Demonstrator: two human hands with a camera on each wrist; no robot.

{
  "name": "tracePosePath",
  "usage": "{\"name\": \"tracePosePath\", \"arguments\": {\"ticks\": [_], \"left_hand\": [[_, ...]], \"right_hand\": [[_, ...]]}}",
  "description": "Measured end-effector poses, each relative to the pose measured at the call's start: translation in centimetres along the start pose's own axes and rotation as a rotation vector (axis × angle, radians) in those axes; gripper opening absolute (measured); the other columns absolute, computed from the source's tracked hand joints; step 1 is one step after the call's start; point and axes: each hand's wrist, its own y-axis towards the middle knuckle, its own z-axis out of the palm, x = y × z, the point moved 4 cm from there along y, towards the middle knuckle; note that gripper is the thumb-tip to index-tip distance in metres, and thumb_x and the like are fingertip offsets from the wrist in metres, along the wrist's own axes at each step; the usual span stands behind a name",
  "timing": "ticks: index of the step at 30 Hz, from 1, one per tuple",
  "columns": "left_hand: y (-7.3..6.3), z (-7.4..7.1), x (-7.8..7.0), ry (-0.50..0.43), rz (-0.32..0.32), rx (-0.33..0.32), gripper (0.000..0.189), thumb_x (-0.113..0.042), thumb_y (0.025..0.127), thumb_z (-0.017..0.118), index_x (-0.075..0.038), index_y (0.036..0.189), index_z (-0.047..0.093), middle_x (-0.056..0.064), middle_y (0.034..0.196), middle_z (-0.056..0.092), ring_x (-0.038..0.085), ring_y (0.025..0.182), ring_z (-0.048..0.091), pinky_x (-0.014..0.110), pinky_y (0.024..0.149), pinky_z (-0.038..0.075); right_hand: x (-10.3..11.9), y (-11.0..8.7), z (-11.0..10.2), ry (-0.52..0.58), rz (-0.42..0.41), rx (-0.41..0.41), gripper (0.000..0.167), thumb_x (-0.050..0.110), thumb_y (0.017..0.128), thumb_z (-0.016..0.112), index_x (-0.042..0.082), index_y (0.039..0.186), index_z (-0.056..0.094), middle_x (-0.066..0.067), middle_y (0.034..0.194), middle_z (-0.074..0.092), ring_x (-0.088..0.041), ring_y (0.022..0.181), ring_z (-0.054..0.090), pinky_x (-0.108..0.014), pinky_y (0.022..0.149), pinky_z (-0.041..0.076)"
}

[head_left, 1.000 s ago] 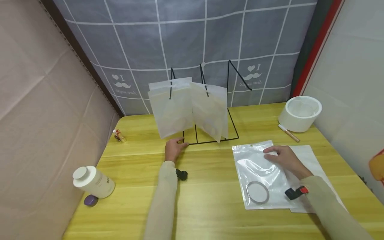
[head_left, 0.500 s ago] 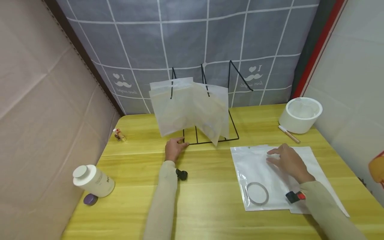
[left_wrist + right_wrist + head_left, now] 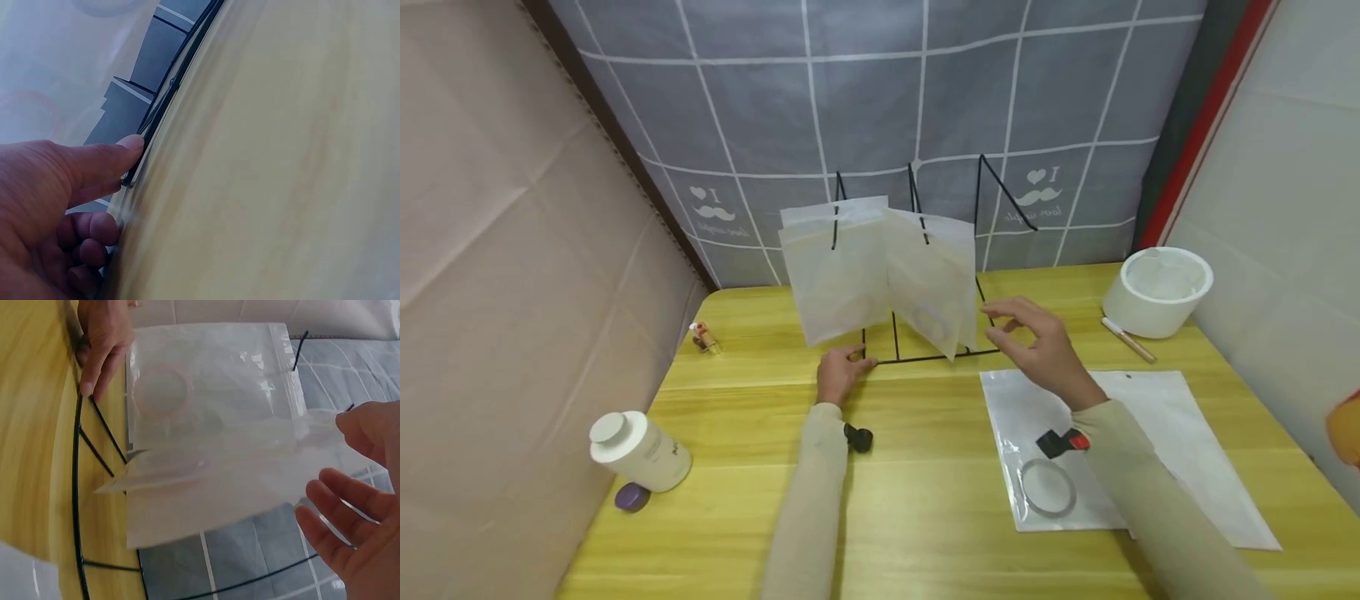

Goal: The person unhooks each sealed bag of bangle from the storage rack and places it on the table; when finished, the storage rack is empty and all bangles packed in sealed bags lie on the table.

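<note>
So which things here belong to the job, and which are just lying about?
Likely the job:
- wire rack, gripped by the left hand
- hanging bags, near the right hand
- flat bags

Seemingly just lying about:
- white bottle
- purple cap
- white tub
- slim stick
- tiny orange item

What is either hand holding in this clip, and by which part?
The left hand holds the black wire rack by the near left corner of its base. The right hand holds nothing.

the head view looked forward and down across the table (image 3: 932,483). both closer wrist views shared the rack (image 3: 76,487).
</note>
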Motion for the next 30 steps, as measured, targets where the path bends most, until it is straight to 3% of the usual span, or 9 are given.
{"name": "tracePosePath", "arguments": {"ticks": [4, 7, 11, 15, 23, 30], "left_hand": [[-0.2, 0.2, -0.4, 0.004, 0.009, -0.003, 0.04, -0.026, 0.089, 0.08, -0.01, 0.124, 0.074, 0.015, 0.126, 0.07, 0.034, 0.114, 0.067, 0.049, 0.092, 0.054], [-0.3, 0.4, -0.6, 0.006, 0.009, -0.006, 0.04, -0.024, 0.089, 0.08, -0.009, 0.124, 0.073, 0.015, 0.125, 0.07, 0.034, 0.113, 0.067, 0.05, 0.092, 0.054], [-0.4, 0.6, -0.6, 0.011, 0.004, 0.003, 0.04, -0.025, 0.089, 0.079, -0.009, 0.126, 0.072, 0.014, 0.127, 0.07, 0.034, 0.113, 0.067, 0.049, 0.092, 0.054], [-0.3, 0.8, -0.5, 0.014, 0.0, 0.006, 0.04, -0.026, 0.09, 0.078, -0.01, 0.127, 0.072, 0.013, 0.127, 0.069, 0.033, 0.112, 0.067, 0.049, 0.091, 0.055], [-0.2, 0.5, -0.7, 0.021, -0.007, -0.001, 0.041, -0.028, 0.089, 0.079, -0.011, 0.127, 0.072, 0.015, 0.125, 0.07, 0.032, 0.107, 0.069, 0.048, 0.086, 0.056], [-0.4, 0.1, -0.6, 0.024, -0.013, -0.005, 0.042, -0.025, 0.09, 0.078, -0.01, 0.128, 0.071, 0.016, 0.125, 0.07, 0.034, 0.108, 0.069, 0.049, 0.086, 0.056]], "right_hand": [[1.3, 2.4, 2.4, 0.012, -0.122, -0.033, 0.043, -0.005, 0.087, 0.074, 0.003, 0.128, 0.067, -0.013, 0.127, 0.066, -0.026, 0.107, 0.064, -0.035, 0.082, 0.055], [1.2, 3.6, 3.6, 0.033, -0.108, -0.087, 0.039, -0.004, 0.089, 0.073, 0.001, 0.128, 0.068, -0.014, 0.126, 0.067, -0.026, 0.1, 0.065, -0.035, 0.083, 0.055], [0.5, 4.3, 4.2, 0.056, -0.064, -0.165, 0.037, -0.005, 0.09, 0.071, 0.0, 0.127, 0.069, -0.017, 0.127, 0.068, -0.022, 0.079, 0.062, -0.023, 0.081, 0.051], [0.7, 4.6, 4.2, 0.069, -0.07, -0.215, 0.034, -0.01, 0.089, 0.07, -0.006, 0.122, 0.07, -0.022, 0.121, 0.07, -0.023, 0.073, 0.059, -0.017, 0.075, 0.045], [4.2, 4.4, 2.4, 0.134, -0.126, -0.269, 0.027, -0.022, 0.078, 0.072, -0.014, 0.104, 0.072, -0.027, 0.096, 0.072, -0.017, 0.061, 0.05, -0.013, 0.063, 0.042], [2.8, 3.4, 2.3, 0.162, -0.149, -0.255, 0.028, -0.017, 0.077, 0.078, -0.005, 0.102, 0.077, -0.014, 0.08, 0.072, -0.006, 0.062, 0.048, -0.015, 0.06, 0.04]]}}
